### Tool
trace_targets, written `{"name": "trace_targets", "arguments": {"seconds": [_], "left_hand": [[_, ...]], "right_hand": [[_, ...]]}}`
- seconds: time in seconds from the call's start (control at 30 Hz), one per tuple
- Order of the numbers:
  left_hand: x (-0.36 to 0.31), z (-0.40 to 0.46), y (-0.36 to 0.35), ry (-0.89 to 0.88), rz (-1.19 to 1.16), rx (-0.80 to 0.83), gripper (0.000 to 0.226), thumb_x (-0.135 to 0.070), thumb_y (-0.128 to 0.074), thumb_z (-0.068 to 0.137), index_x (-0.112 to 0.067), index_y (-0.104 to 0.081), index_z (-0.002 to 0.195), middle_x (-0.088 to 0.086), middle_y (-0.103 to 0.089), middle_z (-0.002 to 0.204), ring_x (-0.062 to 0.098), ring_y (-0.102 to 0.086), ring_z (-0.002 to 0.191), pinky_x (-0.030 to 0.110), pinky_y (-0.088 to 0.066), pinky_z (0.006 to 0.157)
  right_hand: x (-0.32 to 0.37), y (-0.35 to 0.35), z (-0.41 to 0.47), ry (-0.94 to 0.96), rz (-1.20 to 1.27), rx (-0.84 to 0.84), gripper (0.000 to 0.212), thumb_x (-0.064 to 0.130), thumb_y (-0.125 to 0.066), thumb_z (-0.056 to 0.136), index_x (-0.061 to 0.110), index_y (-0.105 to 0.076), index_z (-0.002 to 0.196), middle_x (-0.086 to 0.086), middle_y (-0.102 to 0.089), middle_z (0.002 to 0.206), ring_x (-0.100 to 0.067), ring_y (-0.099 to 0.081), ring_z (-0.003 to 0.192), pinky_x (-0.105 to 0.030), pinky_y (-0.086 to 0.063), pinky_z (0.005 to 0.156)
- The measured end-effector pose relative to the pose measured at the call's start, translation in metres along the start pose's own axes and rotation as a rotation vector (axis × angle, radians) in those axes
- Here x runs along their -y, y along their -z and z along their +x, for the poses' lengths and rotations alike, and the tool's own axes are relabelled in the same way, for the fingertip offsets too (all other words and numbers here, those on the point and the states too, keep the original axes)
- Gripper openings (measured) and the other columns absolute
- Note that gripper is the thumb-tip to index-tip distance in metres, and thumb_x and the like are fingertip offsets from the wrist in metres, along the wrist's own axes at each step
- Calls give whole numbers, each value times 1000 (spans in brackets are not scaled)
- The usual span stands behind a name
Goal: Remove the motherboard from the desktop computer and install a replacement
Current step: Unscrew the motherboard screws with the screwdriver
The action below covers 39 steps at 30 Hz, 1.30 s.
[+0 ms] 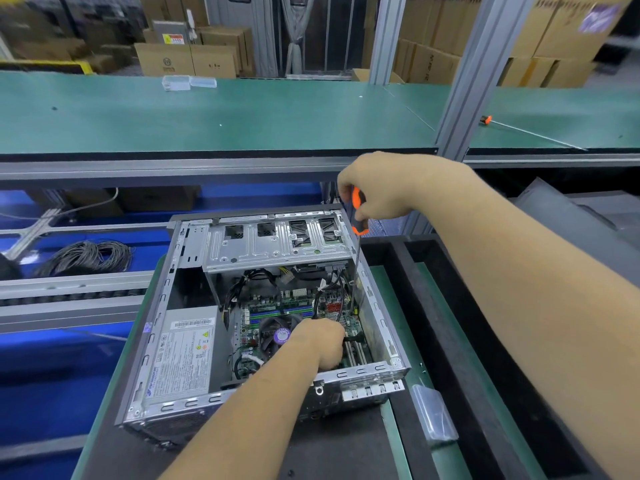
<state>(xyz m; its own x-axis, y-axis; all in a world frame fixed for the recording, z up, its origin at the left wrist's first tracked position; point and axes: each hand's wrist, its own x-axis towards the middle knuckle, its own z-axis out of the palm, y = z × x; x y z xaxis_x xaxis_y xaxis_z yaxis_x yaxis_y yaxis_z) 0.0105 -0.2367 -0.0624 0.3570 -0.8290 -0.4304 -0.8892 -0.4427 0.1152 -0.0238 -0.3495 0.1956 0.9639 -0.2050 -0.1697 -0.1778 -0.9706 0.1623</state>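
The open desktop case [375, 367] lies on its side in front of me. Its green motherboard [349, 322] shows at the bottom, with a black CPU fan [273, 332] and black cables over it. My right hand [377, 188] grips the orange and black handle of a screwdriver [357, 220] above the case's far right corner; the long shaft runs down to the board's right edge. My left hand [320, 341] is inside the case beside the fan, fingers curled around a black cable or part that I cannot make out.
A grey power supply [183, 351] fills the case's left side and a metal drive cage [277, 242] its far end. A clear plastic box [434, 415] lies right of the case. A green shelf [242, 116] hangs above, with a second screwdriver [488, 120]. Coiled cable [86, 256] lies left.
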Motion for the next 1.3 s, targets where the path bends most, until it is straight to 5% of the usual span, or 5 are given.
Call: {"name": "trace_targets", "arguments": {"seconds": [0.13,0.57,0.73,0.87,1.3], "left_hand": [[0,1,-1,1,5,1,11,-9,-45,93,-9,-56,91,6,-53,82,29,-53,76,36,-44,67],[2,2,-3,6,-26,-16,24,-9,-44,95,-3,-63,107,15,-66,105,33,-64,94,42,-54,78],[3,3,-5,5,-26,-25,24,-9,-42,95,-3,-63,106,15,-66,105,34,-64,94,42,-54,78],[4,3,-5,4,-21,-35,23,-10,-42,95,-3,-63,104,15,-66,105,34,-64,95,43,-55,80],[4,3,-4,5,-39,-47,23,-9,-42,95,-3,-62,103,15,-65,105,34,-64,94,42,-54,80]], "right_hand": [[-1,3,1,-64,4,-54,45,50,-55,97,11,-53,73,-3,-58,61,-19,-55,54,-28,-42,54],[0,1,-3,20,46,11,14,22,-63,92,19,-62,106,3,-62,99,-23,-58,87,-36,-51,76],[-1,0,-1,-75,23,-21,39,45,-57,98,8,-61,86,0,-58,59,-14,-52,49,-27,-40,51],[3,2,-3,-7,40,25,22,24,-63,93,16,-60,114,-3,-64,105,-23,-59,85,-35,-50,72],[0,-1,1,-47,115,-43,24,31,-53,100,9,-60,92,-5,-64,73,-23,-63,63,-35,-54,67]]}}
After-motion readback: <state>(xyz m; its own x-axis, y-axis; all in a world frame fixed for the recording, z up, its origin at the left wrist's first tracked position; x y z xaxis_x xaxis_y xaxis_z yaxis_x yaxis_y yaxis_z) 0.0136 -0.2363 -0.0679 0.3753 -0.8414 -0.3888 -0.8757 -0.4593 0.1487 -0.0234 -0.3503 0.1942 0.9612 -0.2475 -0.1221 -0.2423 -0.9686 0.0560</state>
